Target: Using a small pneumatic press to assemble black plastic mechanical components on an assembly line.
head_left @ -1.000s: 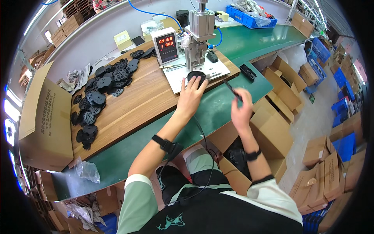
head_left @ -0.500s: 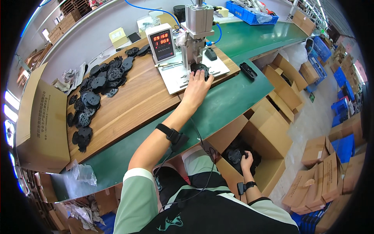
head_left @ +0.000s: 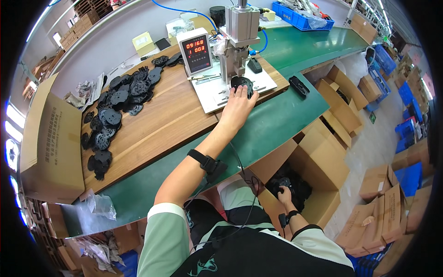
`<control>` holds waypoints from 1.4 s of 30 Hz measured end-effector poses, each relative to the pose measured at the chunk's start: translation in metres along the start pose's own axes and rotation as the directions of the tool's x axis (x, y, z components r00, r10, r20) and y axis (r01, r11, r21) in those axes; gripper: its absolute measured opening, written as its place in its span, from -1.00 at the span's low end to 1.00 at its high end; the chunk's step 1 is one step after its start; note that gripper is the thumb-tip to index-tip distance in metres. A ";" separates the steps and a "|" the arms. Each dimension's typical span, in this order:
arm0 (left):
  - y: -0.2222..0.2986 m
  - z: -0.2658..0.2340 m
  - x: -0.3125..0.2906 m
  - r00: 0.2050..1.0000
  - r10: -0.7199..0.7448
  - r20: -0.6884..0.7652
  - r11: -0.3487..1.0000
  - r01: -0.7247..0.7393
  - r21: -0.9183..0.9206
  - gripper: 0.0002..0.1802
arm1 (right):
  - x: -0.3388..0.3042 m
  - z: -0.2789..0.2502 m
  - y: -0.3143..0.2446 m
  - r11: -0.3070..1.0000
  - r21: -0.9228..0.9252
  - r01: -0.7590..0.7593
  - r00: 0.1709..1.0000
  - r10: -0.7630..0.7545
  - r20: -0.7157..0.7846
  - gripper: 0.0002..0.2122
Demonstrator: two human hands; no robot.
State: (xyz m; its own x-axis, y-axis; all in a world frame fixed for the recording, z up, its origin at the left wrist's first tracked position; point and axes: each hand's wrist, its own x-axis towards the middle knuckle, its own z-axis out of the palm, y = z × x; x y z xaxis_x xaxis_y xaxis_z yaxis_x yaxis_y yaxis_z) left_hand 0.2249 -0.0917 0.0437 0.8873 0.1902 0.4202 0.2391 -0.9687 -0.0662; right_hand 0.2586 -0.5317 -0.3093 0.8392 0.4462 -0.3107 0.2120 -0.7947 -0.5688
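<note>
A silver press (head_left: pixel 234 51) stands on a white base plate (head_left: pixel 208 102). A round black plastic part (head_left: pixel 248 82) sits on the plate under the press head. My left hand (head_left: pixel 237 107) holds its near rim, fingers on the front edge and thumb at the right. Low on the right, my right hand (head_left: pixel 284 197) is inside an open cardboard box (head_left: pixel 325 177), closed on a dark plastic part (head_left: pixel 280 188) among a heap of black parts. Its fingertips are partly hidden.
A display unit (head_left: pixel 196 51) with red digits stands left of the press. Black plastic parts (head_left: pixel 110 117) are heaped on the wooden board. A black case (head_left: pixel 299 86) lies on the green bench (head_left: pixel 277 113). A tall carton (head_left: pixel 55 143) stands at the left, other open cartons (head_left: pixel 341 99) at the right.
My right hand has shifted left and slightly lower in the box, and its grip has changed. The left hand stays at the press, sitting slightly lower on the part. The view has shifted slightly.
</note>
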 end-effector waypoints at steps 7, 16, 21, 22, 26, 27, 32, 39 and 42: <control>-0.005 0.000 0.006 1.000 0.015 -0.027 0.993 -0.018 -0.116 -0.47 | 0.001 -0.013 -0.046 0.987 -0.159 0.037 0.936 -0.090 -0.340 -0.71; -0.002 -0.010 -0.001 0.989 -0.016 -0.147 0.986 -0.009 -0.167 -0.27 | -0.010 -0.166 -0.364 0.568 -0.168 0.806 0.410 -0.740 -0.533 -0.58; 0.003 -0.010 0.009 0.975 -0.127 -0.181 0.949 0.066 -0.309 0.12 | 0.074 -0.176 -0.443 0.424 -0.393 0.816 0.321 -0.897 -0.303 -0.32; 0.004 -0.009 0.011 0.972 -0.144 -0.186 0.935 0.073 -0.347 0.14 | 0.094 -0.173 -0.451 0.369 -0.328 0.869 0.278 -0.915 -0.294 -0.36; -0.010 -0.019 0.003 0.991 -0.136 -0.012 0.894 0.117 -0.433 0.18 | 0.117 -0.156 -0.470 0.393 -0.326 0.860 0.330 -0.915 -0.232 -0.53; -0.016 -0.016 -0.006 0.987 -0.157 -0.017 0.895 0.135 -0.426 0.18 | 0.113 -0.155 -0.474 0.436 -0.361 0.824 0.376 -0.898 -0.227 -0.56; -0.076 -0.017 -0.084 0.854 -0.369 -0.366 0.882 0.198 -0.427 -0.03 | 0.112 -0.160 -0.470 0.433 -0.347 0.831 0.367 -0.898 -0.241 -0.60; -0.242 -0.045 -0.238 0.682 -0.726 -0.085 0.678 0.731 0.073 -0.26 | 0.108 -0.163 -0.479 0.415 -0.384 0.825 0.341 -0.907 -0.247 -0.60; -0.260 -0.025 -0.268 0.695 -0.718 -0.041 0.696 0.718 -0.011 -0.29 | 0.108 -0.159 -0.481 0.410 -0.355 0.840 0.345 -0.909 -0.233 -0.60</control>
State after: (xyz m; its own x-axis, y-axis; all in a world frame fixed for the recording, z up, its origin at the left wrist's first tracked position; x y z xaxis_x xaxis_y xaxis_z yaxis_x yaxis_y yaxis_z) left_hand -0.0849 0.1055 -0.0290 0.4290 0.8208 0.3771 0.7990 -0.5396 0.2655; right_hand 0.3269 -0.1669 0.0519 0.2136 0.7808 0.5871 0.9697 -0.0967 -0.2243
